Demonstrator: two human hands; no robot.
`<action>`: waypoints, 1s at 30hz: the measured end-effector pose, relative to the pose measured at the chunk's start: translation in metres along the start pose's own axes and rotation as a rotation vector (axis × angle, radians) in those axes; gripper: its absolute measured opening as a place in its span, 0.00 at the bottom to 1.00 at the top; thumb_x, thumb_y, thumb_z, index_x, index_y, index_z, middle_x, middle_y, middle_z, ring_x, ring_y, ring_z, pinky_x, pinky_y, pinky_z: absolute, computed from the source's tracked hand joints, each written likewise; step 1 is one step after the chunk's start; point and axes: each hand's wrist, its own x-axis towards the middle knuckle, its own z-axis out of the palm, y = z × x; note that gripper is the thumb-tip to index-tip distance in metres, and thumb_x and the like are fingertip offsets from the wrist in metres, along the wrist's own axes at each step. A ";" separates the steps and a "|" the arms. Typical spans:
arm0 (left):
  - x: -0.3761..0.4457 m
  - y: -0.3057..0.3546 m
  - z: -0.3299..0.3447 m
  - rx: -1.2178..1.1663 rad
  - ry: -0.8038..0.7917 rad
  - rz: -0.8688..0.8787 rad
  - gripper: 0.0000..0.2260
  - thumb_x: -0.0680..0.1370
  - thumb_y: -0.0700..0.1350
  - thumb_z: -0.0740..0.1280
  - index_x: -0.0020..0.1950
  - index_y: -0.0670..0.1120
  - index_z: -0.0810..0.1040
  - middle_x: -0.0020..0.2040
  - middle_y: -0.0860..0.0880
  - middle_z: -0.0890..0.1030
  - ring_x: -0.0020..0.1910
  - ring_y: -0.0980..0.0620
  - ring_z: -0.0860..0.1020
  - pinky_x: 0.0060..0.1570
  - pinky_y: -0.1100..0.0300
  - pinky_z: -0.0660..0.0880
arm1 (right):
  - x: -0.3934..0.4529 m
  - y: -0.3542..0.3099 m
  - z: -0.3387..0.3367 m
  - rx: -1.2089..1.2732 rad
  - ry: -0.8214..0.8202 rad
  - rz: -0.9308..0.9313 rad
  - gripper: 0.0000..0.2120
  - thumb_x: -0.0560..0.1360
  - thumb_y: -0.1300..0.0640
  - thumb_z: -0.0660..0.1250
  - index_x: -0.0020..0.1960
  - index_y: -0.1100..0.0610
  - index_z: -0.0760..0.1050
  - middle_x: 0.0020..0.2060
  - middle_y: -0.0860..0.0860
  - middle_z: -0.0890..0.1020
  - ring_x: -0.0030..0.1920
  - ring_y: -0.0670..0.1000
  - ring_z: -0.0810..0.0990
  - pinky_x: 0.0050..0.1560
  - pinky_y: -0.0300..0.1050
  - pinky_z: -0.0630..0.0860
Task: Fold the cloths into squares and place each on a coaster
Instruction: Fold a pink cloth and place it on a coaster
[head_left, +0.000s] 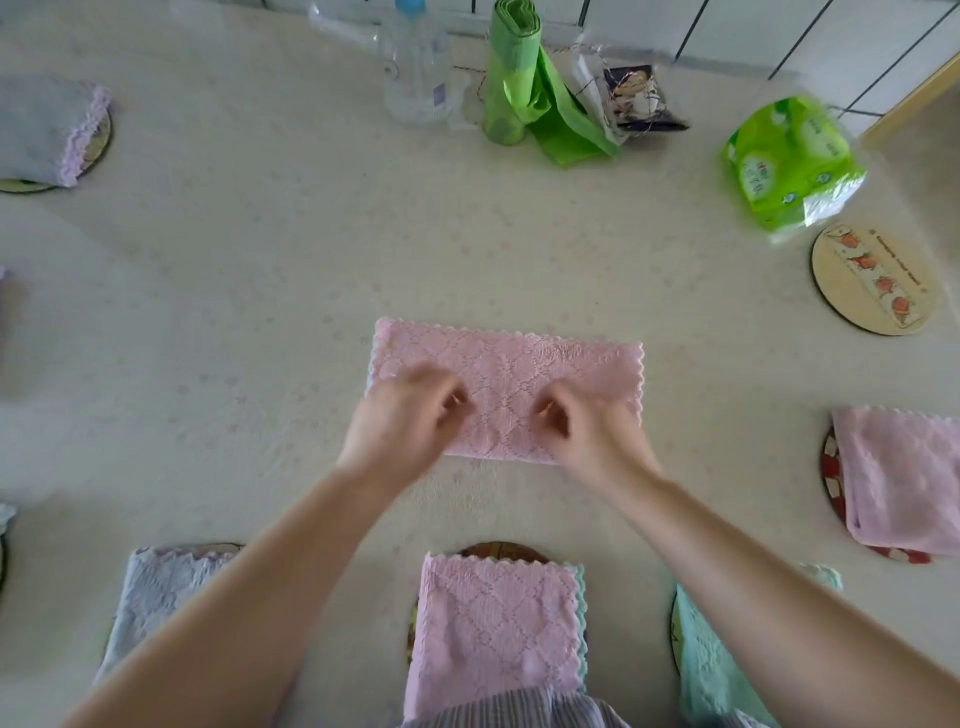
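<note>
A pink cloth (519, 364) lies in the middle of the table, folded into a long rectangle. My left hand (400, 421) and my right hand (587, 426) hover over its near half with loosely curled fingers; no cloth is lifted. A bare round coaster (872, 280) sits at the right. Folded cloths rest on coasters around me: pink (493, 629) at front centre, pink (904, 478) at right, mint (711, 665) at front right, pale lavender (156, 587) at front left, grey-blue (41, 124) at far left.
Along the back edge stand a clear water bottle (415, 67), a green roll of bags (511, 73) and a small dark packet (639, 98). A green tissue pack (789, 161) lies just behind the bare coaster. A pale tablecloth covers the table.
</note>
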 end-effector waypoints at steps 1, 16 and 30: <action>-0.006 0.008 0.009 0.018 -0.078 0.020 0.05 0.76 0.50 0.66 0.44 0.49 0.78 0.42 0.53 0.78 0.39 0.53 0.77 0.35 0.57 0.74 | -0.002 -0.011 0.009 -0.072 -0.101 -0.051 0.03 0.74 0.52 0.64 0.47 0.49 0.75 0.40 0.45 0.81 0.40 0.49 0.80 0.39 0.44 0.76; -0.034 -0.047 -0.009 0.035 -0.095 -0.187 0.06 0.72 0.49 0.71 0.40 0.50 0.75 0.39 0.55 0.76 0.38 0.51 0.76 0.34 0.56 0.74 | -0.017 0.042 -0.008 -0.154 -0.213 0.144 0.06 0.71 0.51 0.67 0.38 0.46 0.71 0.33 0.41 0.77 0.38 0.46 0.77 0.37 0.43 0.74; -0.019 0.025 0.034 0.022 -0.265 0.120 0.05 0.77 0.47 0.64 0.51 0.51 0.78 0.49 0.55 0.78 0.51 0.55 0.76 0.55 0.57 0.72 | 0.063 -0.019 -0.004 0.181 -0.370 0.037 0.06 0.76 0.58 0.64 0.50 0.50 0.78 0.38 0.46 0.83 0.39 0.46 0.83 0.45 0.46 0.81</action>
